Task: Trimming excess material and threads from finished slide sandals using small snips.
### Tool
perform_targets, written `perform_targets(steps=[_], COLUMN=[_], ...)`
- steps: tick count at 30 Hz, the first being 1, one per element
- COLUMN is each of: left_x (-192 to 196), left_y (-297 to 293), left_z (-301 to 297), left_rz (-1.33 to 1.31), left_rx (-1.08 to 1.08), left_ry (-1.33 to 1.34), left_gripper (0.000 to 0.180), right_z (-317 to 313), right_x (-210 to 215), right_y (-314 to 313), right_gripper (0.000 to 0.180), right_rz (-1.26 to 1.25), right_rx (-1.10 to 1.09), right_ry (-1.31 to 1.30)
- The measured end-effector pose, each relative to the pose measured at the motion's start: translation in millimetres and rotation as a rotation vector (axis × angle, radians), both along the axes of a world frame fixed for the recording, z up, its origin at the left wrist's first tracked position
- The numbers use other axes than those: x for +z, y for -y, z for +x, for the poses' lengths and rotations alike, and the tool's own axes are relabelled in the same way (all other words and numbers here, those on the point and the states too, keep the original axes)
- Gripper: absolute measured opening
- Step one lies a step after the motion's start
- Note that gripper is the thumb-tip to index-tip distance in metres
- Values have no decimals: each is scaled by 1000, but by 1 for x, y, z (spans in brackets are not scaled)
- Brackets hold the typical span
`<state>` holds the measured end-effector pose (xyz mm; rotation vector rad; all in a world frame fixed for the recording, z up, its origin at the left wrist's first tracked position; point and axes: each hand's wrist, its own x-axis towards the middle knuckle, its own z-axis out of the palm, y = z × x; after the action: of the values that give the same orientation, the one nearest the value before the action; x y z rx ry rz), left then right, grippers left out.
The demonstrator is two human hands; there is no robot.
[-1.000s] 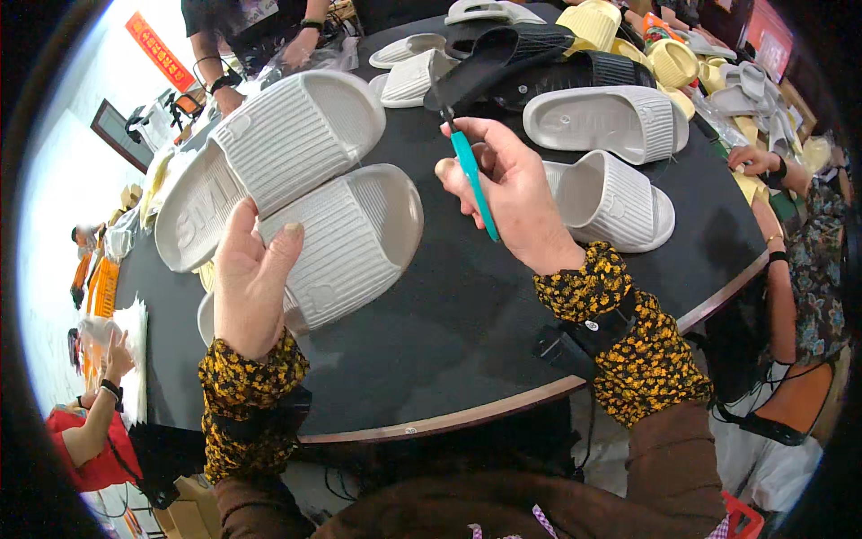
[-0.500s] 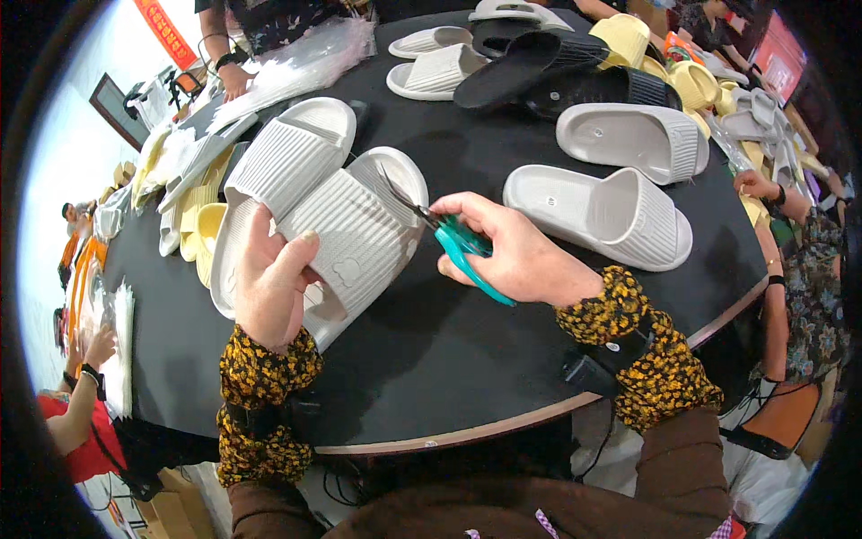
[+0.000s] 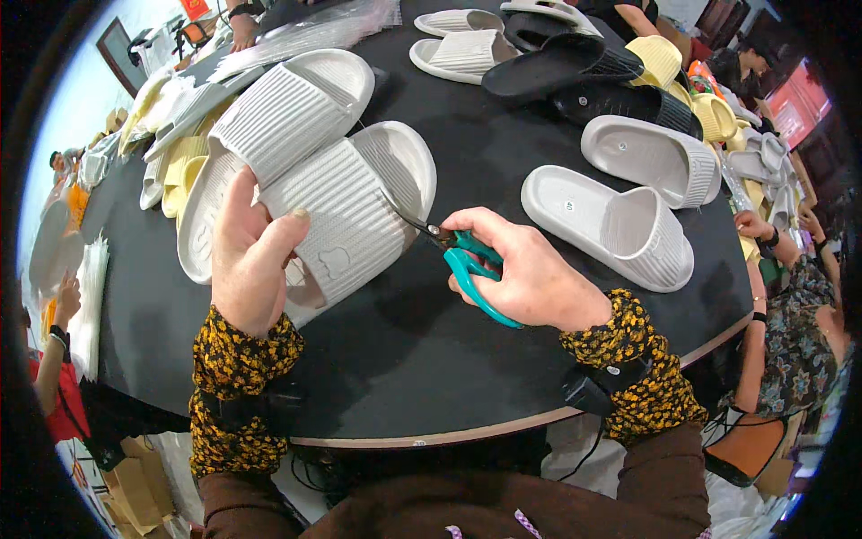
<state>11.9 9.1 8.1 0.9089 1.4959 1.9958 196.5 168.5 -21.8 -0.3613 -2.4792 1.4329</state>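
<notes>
Over the last second the teal-handled scissors (image 3: 456, 263), gripped in the right hand (image 3: 534, 274) near the centre of the frame, have come across to the pale slippers (image 3: 346, 220), and their blades now lie along the front strap edge of the lower one, so the work seems to have settled there. The left hand (image 3: 247, 256) grips that pair, thumb on top, left of centre above the black worktop (image 3: 431, 368).

From here, I see room for my right hand (image 3: 530, 274) over the bare black tabletop (image 3: 431, 368) below it. The ribbed gray slides (image 3: 359, 207) in my left hand (image 3: 251, 256) block its left. Loose gray slides (image 3: 608, 229) block its right; black slides (image 3: 543, 72) lie farther off.
</notes>
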Motion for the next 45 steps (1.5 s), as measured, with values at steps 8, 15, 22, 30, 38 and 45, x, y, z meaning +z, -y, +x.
perform_targets(steps=[8, 15, 22, 30, 38, 45], left_x=[-4, -5, -5, -5, -7, -6], left_y=[1, 0, 2, 1, -1, 0], left_z=[-2, -4, -7, -4, -4, -4], left_rz=[42, 77, 158, 176, 200, 196], left_rx=[-7, 1, 52, 55, 54, 55], left_ry=[22, 41, 53, 79, 64, 53], left_gripper=[66, 64, 61, 60, 59, 59], right_z=[0, 0, 1, 4, 5, 5], right_x=[2, -2, -1, 4, 3, 3], right_y=[1, -4, -1, 1, 1, 0], right_gripper=[33, 36, 34, 35, 38, 34], right_rz=[11, -125, -136, -157, -215, -156], right_rx=[-13, 29, 26, 39, 44, 54], right_ry=[-2, -18, -34, -23, 6, -47])
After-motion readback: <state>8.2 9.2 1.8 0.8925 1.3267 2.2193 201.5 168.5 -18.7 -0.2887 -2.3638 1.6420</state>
